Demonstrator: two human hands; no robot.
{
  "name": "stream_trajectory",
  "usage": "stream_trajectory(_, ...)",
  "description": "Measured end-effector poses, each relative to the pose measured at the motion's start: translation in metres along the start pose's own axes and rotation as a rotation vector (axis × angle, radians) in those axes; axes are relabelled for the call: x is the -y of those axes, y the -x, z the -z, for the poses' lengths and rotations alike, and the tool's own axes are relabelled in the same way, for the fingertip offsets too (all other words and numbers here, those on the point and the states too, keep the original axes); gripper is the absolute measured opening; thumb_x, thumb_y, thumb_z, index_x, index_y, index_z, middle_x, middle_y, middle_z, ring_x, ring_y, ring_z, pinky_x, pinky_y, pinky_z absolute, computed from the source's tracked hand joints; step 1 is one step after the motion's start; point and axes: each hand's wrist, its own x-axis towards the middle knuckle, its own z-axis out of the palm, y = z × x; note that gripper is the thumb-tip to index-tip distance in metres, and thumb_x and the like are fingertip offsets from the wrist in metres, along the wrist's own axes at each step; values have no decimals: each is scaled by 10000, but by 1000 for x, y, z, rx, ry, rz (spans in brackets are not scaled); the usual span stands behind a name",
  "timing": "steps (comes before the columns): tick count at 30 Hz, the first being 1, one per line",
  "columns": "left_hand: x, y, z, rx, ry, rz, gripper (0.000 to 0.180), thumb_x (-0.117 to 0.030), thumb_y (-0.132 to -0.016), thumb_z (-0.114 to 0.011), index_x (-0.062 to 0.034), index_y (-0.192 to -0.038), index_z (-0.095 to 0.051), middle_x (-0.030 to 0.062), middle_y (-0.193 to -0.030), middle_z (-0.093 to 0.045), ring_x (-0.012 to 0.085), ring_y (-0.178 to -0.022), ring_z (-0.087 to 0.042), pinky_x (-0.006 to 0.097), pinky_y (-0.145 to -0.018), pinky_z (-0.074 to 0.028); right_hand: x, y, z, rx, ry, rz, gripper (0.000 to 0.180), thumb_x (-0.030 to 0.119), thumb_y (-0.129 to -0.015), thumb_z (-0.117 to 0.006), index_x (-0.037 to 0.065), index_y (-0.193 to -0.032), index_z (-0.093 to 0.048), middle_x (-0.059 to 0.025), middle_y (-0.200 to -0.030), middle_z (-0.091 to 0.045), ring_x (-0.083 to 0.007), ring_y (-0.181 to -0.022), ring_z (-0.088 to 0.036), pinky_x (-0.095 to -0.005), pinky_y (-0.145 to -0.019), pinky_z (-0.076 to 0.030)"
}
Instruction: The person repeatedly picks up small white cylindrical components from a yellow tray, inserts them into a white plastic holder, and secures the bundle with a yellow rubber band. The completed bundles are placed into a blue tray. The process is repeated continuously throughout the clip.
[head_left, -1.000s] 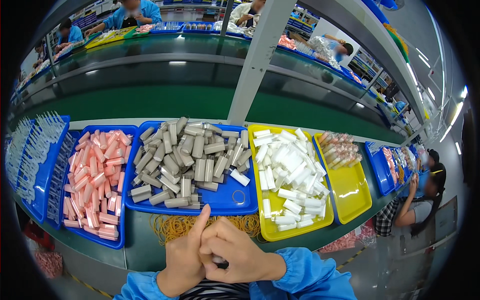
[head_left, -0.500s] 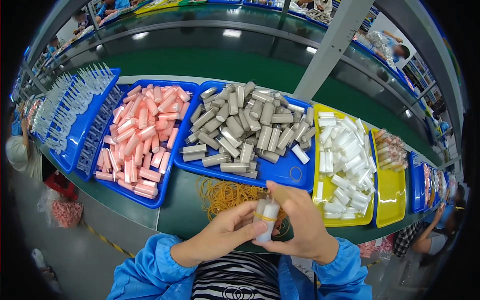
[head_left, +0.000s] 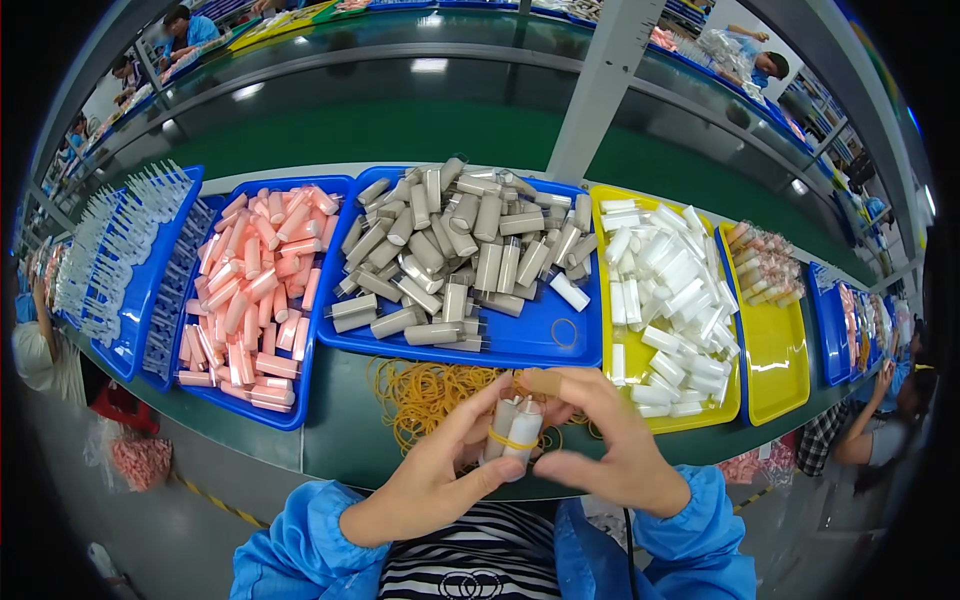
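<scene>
In front of my body, my left hand (head_left: 445, 465) grips a small bundle of tubes (head_left: 522, 436) standing roughly upright. A white tube and a grey one show in it, with a yellow rubber band round their middle; fingers hide the rest. Around the bundle's right side curves my right hand (head_left: 620, 440), its thumb and fingers apart, the fingers near the bundle's top. Whether those fingertips touch it I cannot tell. Just behind my hands lies a pile of yellow rubber bands (head_left: 415, 400) on the green tabletop (head_left: 345, 440).
Beyond are a blue tray (head_left: 500, 345) of grey tubes, a blue tray (head_left: 300, 405) of pink ones and a yellow tray (head_left: 735, 400) of white ones. Another yellow tray (head_left: 780, 370) holds several bundles. Clear pieces fill a tray (head_left: 135, 320) at far left. A metal post (head_left: 600, 95) rises behind.
My right thumb has come away from the bundle's lower end and my right hand has opened wider. The bundle stays in my left hand. The whole view has shifted slightly.
</scene>
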Motion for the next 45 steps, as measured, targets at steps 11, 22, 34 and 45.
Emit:
stream_trajectory(11,2,-2,-8,38,-106,40,773,-66,-972,-573,-17,-1550,-62,210,-1452,-426,258,-1326,-455,359,-1065,-375,-14,12,-6,-48,-162,-102,558,167,-819,-790,37,-1306,-551,-94,-1076,-578,-178,-920,-582,-300,-797,-494)
stream_trajectory(22,-20,5,-8,-178,-624,-376,566,-45,-886,-672,45,-1400,-452,190,-1309,-570,268,-1198,-572,365,-1029,-437,-38,63,124,-966,210,9,483,16,-878,-668,-12,-1310,-455,-122,-1256,-574,-191,-1154,-571,-319,-993,-452)
stream_trajectory(34,-11,14,23,-429,-640,-320,413,-128,-905,-655,55,-1254,-530,159,-1156,-584,227,-1017,-617,339,-889,-496,-202,175,346,-1263,767,-313,435,67,-868,-692,-27,-1262,-534,-164,-1162,-648,-234,-1085,-638,-326,-908,-515)
stream_trajectory(45,-14,37,43,-622,-757,-387,313,-6,-834,-651,25,-1145,-631,137,-1047,-658,207,-920,-634,313,-825,-505,-172,159,312,-1347,740,-161,495,66,-912,-612,-19,-1372,-450,-202,-1292,-557,-256,-1166,-565,-359,-988,-459)
